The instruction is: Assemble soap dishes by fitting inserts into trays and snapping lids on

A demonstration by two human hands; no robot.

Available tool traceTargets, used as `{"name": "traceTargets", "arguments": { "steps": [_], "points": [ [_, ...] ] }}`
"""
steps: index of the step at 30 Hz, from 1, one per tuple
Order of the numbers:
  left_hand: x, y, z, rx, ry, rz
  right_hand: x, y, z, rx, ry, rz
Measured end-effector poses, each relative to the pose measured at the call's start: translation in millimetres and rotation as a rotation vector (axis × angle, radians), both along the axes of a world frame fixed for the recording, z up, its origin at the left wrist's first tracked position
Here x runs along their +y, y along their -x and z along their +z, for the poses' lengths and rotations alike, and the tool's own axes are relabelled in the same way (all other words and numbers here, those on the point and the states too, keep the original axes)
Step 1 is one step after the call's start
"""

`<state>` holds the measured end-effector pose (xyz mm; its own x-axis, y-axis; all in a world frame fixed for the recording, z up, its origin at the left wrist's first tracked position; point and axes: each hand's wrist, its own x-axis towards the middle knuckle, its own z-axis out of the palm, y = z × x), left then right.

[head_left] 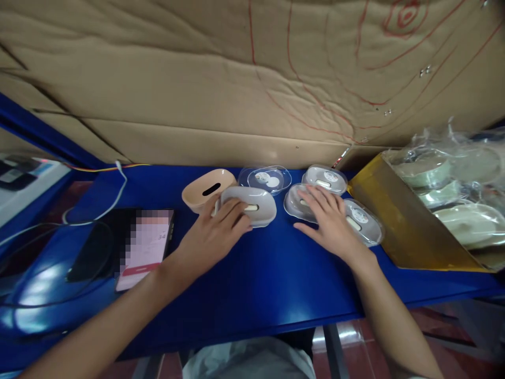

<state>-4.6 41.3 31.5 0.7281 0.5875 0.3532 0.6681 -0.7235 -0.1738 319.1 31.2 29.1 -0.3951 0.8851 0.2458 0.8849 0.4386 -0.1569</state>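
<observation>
A cardboard panel (158,95) with red curved lines stands behind the blue table (256,284). Left section: phone (153,245), face up, screen lit; white cable (125,181) beyond it. Red tiled floor (365,342) below.

Muted light, white glare on blue tabletop (272,281), glints on plastic wrap (467,226), soft blur, bowed edges

Hands (216,226): two were visible
Peach container (197,193): one was there
Grey containers (265,204): four were counted
Loose clear lids (265,179): overlap left their number unclear
Lit phone (152,245): one was present
Carton (402,226): one was present
Bagged pieces (467,223): at least three showed
</observation>
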Motion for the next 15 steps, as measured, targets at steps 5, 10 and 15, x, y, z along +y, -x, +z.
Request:
{"name": "traceTargets", "arguments": {
  "steps": [5, 10, 15],
  "points": [
    [9, 2, -16.5, -0.076, 0.056, 0.025, 7, -19, -1.5, -0.004, 0.031, -0.032],
    [4, 2, -24.1, -0.210, 0.087, 0.112, -3, 3, 5.0, 0.225, 0.085, 0.024],
    [-2, -9, -20.5, -0.250, 0.034, 0.250, 1, 15, -6.8, 0.261, -0.055, -0.119]
  ]
}}
